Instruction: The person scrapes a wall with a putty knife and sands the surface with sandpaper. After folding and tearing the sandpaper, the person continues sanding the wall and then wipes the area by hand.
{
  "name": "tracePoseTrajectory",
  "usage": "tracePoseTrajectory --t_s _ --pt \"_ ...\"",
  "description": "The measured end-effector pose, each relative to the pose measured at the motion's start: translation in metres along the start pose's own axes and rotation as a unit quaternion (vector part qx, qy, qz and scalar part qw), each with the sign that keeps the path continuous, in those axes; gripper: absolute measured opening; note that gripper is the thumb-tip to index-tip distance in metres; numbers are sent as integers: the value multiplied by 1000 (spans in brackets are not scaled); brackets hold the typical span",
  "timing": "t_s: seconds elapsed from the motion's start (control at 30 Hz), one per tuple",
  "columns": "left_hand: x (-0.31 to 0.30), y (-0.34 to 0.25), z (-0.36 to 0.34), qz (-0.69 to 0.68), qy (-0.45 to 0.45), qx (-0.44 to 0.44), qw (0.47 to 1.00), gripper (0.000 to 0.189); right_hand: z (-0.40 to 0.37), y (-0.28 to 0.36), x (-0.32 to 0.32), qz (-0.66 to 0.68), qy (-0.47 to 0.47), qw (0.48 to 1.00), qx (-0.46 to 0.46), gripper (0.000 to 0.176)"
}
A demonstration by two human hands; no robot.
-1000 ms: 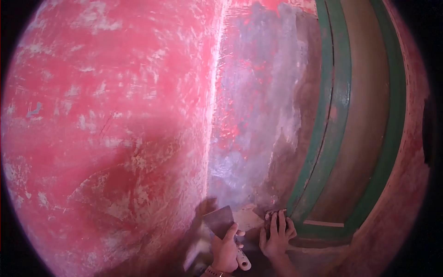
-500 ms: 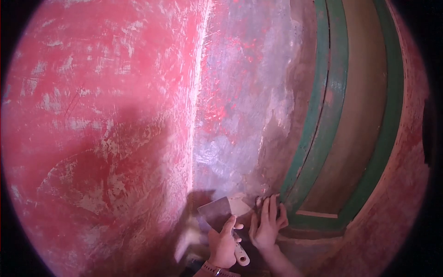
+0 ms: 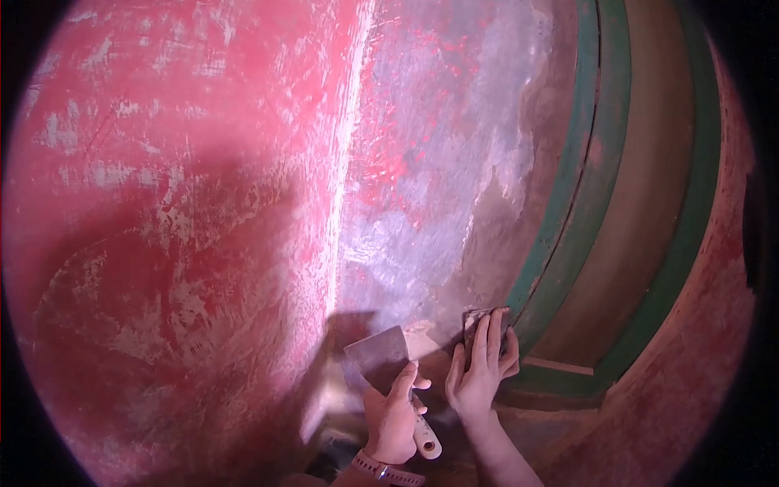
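My left hand (image 3: pixel 391 422), with a strap on its wrist, is closed around the pale handle of a wide putty knife (image 3: pixel 376 359). The knife's broad blade tilts up and left near the wall corner; the holed handle end sticks out below my fingers. To the right, my right hand (image 3: pixel 480 375) presses a dark, flat, squarish piece (image 3: pixel 472 323) against the wall beside the green frame. My fingers cover most of that piece, and I cannot tell whether it is a scraper or an abrasive pad. A pale patch (image 3: pixel 420 341) shows between the two tools.
A red, scuffed wall (image 3: pixel 162 162) fills the left side and meets a patchy grey-purple wall (image 3: pixel 430 146) at a bright corner line. On the right stands a green frame (image 3: pixel 596 219) around a brown panel (image 3: pixel 649 178). Shadows fall on the red wall.
My right hand has moved up and slightly right, and the dark flat piece under its fingers shows more. The putty knife has shifted slightly up and left, its blade turned a little.
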State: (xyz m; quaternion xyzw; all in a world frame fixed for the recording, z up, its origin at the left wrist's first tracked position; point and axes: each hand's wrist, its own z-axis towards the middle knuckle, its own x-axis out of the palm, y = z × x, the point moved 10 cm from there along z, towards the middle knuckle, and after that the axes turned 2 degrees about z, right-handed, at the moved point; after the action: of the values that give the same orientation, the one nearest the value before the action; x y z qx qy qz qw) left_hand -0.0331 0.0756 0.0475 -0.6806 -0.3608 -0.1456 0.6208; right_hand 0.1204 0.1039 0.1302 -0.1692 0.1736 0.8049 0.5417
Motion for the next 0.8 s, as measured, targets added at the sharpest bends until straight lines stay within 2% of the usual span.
tracePoseTrajectory --t_s 0.13,0.3,0.4,0.47,0.53,0.67,0.8 --pt "-6 3 2 10 -18 5 1000 28 -55 0 28 -24 56 998 -6 67" --pt "-8 3 6 25 -14 4 1000 27 -8 3 1 16 -19 999 -21 68" --pt "-6 -2 4 22 -5 5 1000 28 -19 1 10 5 -2 1000 -2 68" --pt "-7 0 6 13 -10 7 1000 28 -53 4 30 -8 30 999 -21 68" --pt "-7 1 6 8 -10 7 1000 28 -55 8 31 -18 55 998 -29 67" --pt "-4 -4 2 8 -3 2 1000 26 -6 6 -2 32 -11 999 -4 68" --pt "-8 -1 4 17 -24 14 999 25 -41 -1 23 -16 40 999 -10 68"
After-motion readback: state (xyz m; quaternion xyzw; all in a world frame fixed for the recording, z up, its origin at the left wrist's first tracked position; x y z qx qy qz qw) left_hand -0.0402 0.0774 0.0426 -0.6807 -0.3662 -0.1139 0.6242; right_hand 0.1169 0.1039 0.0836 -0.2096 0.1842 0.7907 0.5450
